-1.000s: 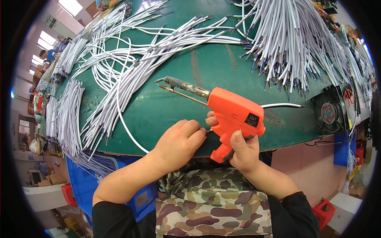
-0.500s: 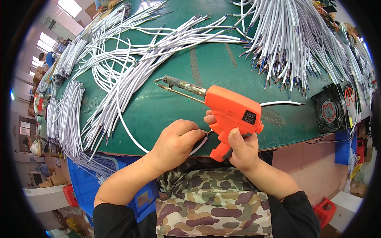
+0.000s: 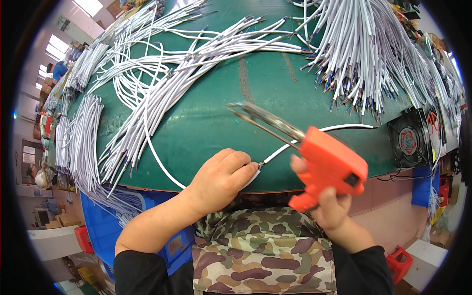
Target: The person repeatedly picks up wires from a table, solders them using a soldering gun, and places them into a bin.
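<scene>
Near the lower middle of the frame, the left hand point(image 3: 222, 178) has its grip clamped on a white cable point(image 3: 281, 150) at a stretch of bare wire point(image 3: 261, 165); the cable runs rightward over the green counter point(image 3: 206, 132). Just right of it, the right hand point(image 3: 336, 210) has its grip closed round an orange soldering gun point(image 3: 330, 162), blurred, tip aimed upper left. A black fan point(image 3: 407, 136) stands at the right.

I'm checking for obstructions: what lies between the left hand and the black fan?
In the head view, a white cable and the orange soldering gun in the right hand lie between them.
</scene>
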Demonstrator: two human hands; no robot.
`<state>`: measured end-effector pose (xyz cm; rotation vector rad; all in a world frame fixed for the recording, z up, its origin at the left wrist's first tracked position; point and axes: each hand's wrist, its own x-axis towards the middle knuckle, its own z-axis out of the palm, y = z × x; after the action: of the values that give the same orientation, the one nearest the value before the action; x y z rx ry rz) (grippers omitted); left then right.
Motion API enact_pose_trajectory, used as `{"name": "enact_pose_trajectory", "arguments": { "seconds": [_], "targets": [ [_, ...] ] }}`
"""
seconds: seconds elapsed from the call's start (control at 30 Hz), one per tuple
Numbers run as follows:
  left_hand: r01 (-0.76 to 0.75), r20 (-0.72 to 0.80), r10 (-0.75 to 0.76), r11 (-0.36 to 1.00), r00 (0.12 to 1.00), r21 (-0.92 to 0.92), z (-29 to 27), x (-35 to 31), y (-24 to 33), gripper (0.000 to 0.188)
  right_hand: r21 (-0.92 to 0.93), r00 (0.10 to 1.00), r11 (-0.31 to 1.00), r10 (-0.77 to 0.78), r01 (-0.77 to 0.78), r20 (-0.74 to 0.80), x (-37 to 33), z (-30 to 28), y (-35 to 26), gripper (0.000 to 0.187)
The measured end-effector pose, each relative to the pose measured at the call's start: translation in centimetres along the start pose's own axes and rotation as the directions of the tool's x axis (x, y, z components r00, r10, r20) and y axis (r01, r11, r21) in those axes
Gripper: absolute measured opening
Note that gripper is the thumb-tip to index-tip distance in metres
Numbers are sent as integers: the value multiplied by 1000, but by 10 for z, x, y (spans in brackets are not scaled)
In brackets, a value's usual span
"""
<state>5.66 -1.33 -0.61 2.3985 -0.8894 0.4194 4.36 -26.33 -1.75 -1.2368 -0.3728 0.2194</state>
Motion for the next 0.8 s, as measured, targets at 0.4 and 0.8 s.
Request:
{"name": "enact_pose_trajectory", "arguments": {
  "seconds": [0.4,0.8],
  "targets": [
    [-21,2,21,999,1000,27,2,-1,0,26,-379,995,924,2,-42,-104,-77,-19,-12,32],
    [-22,13,21,999,1000,35,2,-2,0,26,-428,998,903,4,-32,-67,-73,-16,-12,33]
  ]
}}
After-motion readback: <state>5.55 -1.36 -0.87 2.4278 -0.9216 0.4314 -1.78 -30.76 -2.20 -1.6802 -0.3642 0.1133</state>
